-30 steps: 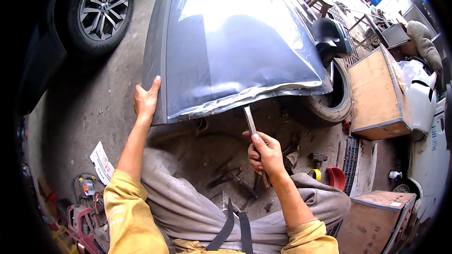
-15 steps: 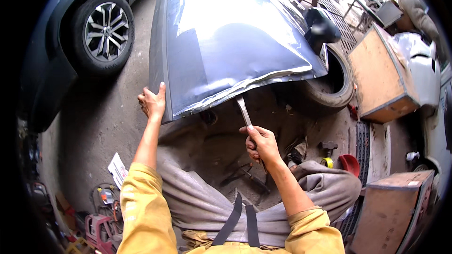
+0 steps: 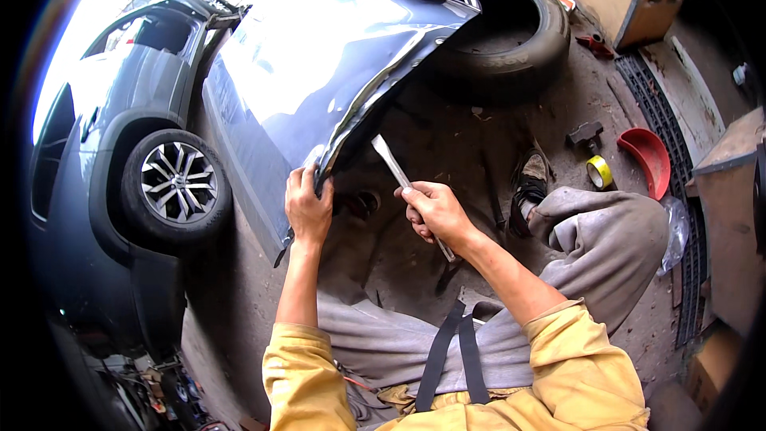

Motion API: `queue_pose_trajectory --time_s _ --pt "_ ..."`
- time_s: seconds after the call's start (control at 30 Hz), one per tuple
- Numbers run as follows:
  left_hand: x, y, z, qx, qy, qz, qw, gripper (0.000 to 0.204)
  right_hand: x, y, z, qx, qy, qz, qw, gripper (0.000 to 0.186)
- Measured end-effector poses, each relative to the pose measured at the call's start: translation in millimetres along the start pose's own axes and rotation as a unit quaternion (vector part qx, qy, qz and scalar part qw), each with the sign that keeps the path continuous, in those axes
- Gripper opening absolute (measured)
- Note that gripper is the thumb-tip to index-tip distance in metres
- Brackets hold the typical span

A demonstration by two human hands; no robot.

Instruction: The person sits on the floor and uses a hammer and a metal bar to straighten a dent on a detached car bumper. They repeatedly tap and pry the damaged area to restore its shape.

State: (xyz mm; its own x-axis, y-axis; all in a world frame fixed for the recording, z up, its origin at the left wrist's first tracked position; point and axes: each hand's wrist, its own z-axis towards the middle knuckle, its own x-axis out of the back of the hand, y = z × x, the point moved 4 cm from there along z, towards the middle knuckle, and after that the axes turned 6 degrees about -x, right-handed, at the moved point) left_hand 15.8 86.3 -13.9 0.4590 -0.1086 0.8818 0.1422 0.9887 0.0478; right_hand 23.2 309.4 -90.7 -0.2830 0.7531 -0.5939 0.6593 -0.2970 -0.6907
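A dark blue-grey car door panel (image 3: 299, 116) lies in front of me, its near edge bent and crumpled. My left hand (image 3: 309, 209) grips that edge near the corner, fingers curled over it and partly hidden. In my right hand (image 3: 435, 211) is a flat-ended steel pry bar (image 3: 388, 156), held around its middle. The bar's wide tip points up toward the door and stands apart from its edge. Beneath the door's far right part lies a loose tyre (image 3: 519, 56).
A grey car with an alloy wheel (image 3: 179, 187) stands at the left. On the floor to the right are a hammer (image 3: 585, 134), yellow tape (image 3: 598, 172), a red curved dish (image 3: 646, 161) and a dark slotted strip (image 3: 650, 104). Wooden boxes (image 3: 730, 215) stand farther right.
My left hand has gone from the door's left side to its near edge. The pry bar's tip has come away from under that edge. The view has shifted and the door appears tilted.
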Motion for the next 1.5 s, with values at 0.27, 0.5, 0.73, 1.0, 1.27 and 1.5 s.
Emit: queue_pose_trajectory --time_s 0.27,0.5,0.73,1.0,1.27,1.5 --pt "-10.2 7.1 28.2 -0.039 -0.047 0.090 0.994 0.027 15.0 2.4 14.0 0.024 -0.078 0.019 0.996 0.033" --pt "-15.6 15.9 45.2 -0.116 -0.133 0.161 0.971 0.022 3.5 3.0 43.0 0.025 -0.152 0.064 0.986 0.029" --pt "-19.7 17.9 50.5 -0.122 -0.152 0.170 0.966 0.027 -1.0 21.2 72.8 0.055 -0.172 0.139 0.974 0.027" --pt "-20.7 13.2 54.9 -0.110 -0.136 0.057 0.983 0.028 -0.1 9.2 69.0 0.045 -0.153 0.167 0.973 0.025" --pt "-39.9 -10.6 55.8 -0.057 -0.121 -0.139 0.981 0.032 -0.9 16.9 63.4 -0.030 -0.251 0.323 0.912 0.033" --pt "-40.9 -15.5 48.9 -0.056 -0.111 -0.171 0.977 0.040 -14.3 23.2 44.1 -0.061 -0.336 0.457 0.821 0.033"
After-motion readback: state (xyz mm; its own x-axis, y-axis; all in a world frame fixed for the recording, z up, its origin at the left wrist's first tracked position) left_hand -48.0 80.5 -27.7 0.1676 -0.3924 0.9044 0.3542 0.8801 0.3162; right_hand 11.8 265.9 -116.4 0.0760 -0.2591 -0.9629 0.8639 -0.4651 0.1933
